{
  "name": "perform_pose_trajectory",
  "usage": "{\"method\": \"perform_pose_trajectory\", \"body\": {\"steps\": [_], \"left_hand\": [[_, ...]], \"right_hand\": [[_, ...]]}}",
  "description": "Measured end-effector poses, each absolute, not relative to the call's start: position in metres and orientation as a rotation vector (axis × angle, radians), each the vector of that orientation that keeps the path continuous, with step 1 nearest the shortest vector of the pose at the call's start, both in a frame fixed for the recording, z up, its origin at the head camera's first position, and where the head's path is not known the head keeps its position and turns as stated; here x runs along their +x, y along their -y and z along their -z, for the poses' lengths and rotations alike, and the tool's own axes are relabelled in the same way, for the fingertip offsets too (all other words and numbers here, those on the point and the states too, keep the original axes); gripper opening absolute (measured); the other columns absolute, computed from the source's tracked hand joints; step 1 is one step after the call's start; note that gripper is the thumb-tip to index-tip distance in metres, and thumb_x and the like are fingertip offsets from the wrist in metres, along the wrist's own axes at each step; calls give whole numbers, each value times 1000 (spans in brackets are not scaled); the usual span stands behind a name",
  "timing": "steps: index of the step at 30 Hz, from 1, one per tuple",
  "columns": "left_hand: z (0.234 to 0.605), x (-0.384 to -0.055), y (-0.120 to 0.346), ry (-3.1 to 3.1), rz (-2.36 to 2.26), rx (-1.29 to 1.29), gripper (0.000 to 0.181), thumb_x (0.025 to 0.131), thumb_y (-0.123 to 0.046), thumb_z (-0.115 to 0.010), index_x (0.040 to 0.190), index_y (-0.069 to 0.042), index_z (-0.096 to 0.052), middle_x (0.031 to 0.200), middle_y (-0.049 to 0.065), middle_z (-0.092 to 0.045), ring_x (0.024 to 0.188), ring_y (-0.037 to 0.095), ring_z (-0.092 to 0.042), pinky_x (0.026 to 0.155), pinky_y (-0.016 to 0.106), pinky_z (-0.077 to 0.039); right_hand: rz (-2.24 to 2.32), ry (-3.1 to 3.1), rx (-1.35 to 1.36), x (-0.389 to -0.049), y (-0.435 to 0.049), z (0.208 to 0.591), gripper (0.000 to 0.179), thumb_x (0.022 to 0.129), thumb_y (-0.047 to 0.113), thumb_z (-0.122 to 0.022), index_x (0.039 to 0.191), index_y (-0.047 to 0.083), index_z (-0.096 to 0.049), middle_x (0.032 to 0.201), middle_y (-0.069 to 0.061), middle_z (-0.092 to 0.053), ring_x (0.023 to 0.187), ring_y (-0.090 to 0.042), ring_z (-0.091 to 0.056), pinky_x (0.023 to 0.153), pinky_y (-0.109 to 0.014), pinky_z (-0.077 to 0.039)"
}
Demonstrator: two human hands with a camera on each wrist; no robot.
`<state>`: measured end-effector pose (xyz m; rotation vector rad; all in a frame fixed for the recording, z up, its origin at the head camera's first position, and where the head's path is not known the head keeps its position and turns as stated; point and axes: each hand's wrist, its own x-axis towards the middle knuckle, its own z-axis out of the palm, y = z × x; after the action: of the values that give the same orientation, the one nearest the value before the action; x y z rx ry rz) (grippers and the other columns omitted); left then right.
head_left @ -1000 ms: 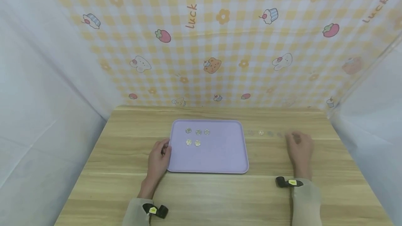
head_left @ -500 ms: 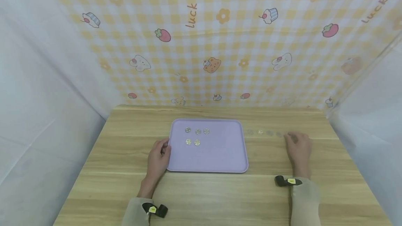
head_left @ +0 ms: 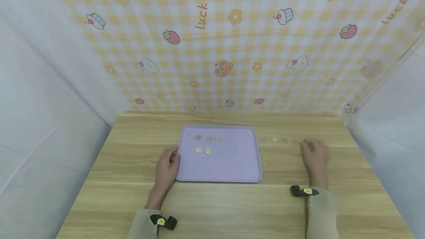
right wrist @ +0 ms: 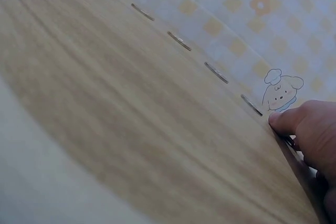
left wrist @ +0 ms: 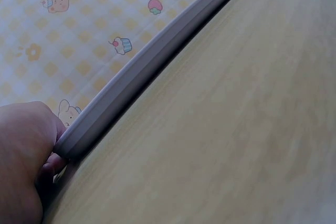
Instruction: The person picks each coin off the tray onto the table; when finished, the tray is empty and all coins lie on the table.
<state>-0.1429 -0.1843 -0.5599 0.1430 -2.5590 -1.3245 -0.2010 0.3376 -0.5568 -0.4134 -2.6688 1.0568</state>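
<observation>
My left hand (head_left: pixel 167 166) grips the left rim of a lilac tray (head_left: pixel 232 165); in the left wrist view the fingers (left wrist: pixel 50 166) curl at the tray's corner. Several shiny round coins (head_left: pixel 208 139) lie on the tray in two rows near its upper left. To the tray's right, more coins (head_left: pixel 275 139) lie flat in a line on the table. At the right end of that line is my right hand (head_left: pixel 314 158), fingers curled down to the tabletop. The right wrist view shows a dark thin edge, seemingly a coin (right wrist: pixel 289 141), pinched beneath its thumb, mostly hidden.
The wooden table (head_left: pixel 232 209) ends at a yellow checked cloth (head_left: pixel 212 47) hung behind it. White sheets (head_left: pixel 43 121) stand at both sides. Each wrist wears a small black camera (head_left: pixel 300 191).
The right hand, blurred at first, has shifted slightly left and settled at the end of the coin line. Left hand, tray and coins look unchanged.
</observation>
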Motion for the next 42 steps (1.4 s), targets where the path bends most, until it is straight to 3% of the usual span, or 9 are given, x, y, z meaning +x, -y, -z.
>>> {"method": "perform_pose_trajectory", "body": {"steps": [9, 15, 24, 31, 37, 42], "left_hand": [[559, -145, 183, 2570, 1297, 147, 31, 97, -13, -61, 126, -2, -64, 100, 7, -62, 83, 16, -55, 69, 23, -49], [561, -146, 183, 2560, 1321, 149, 31, 97, -12, -60, 126, -2, -64, 99, 6, -62, 82, 15, -55, 68, 22, -48], [560, -146, 183, 2557, 1327, 141, 32, 97, -12, -60, 127, -2, -64, 100, 7, -62, 83, 15, -55, 67, 22, -48], [558, -145, 183, 2576, 1320, 152, 32, 98, -13, -60, 128, -2, -63, 101, 7, -62, 84, 16, -55, 68, 21, -48], [558, -144, 184, 2582, 1309, 163, 32, 98, -13, -60, 128, -3, -63, 101, 7, -62, 83, 15, -55, 69, 22, -48], [557, -143, 184, 2574, 1313, 156, 32, 97, -13, -60, 127, -2, -64, 100, 7, -62, 82, 15, -55, 68, 22, -48]], "right_hand": [[-1036, 2627, -368, -204, -339, 559, 35, 99, 25, -59, 120, -3, -66, 129, -27, -58, 126, -44, -44, 110, -61, -25], [-1035, 2664, -403, -205, -342, 561, 43, 99, 33, -59, 123, -2, -65, 134, -24, -57, 130, -42, -42, 112, -61, -24], [-1207, 2577, -518, -202, -341, 557, 51, 101, 41, -50, 132, 3, -60, 143, -21, -52, 138, -41, -39, 115, -61, -24], [-1311, 2544, -641, -200, -339, 554, 66, 102, 54, -36, 144, 4, -47, 153, -19, -41, 143, -40, -32, 117, -61, -23], [-1374, 2444, -689, -199, -333, 550, 67, 101, 57, -35, 148, 9, -43, 142, -18, -48, 130, -35, -43, 109, -56, -34], [-1372, 2331, -750, -199, -328, 550, 61, 102, 53, -37, 149, 13, -38, 140, -12, -40, 122, -25, -42, 103, -47, -37]]}}
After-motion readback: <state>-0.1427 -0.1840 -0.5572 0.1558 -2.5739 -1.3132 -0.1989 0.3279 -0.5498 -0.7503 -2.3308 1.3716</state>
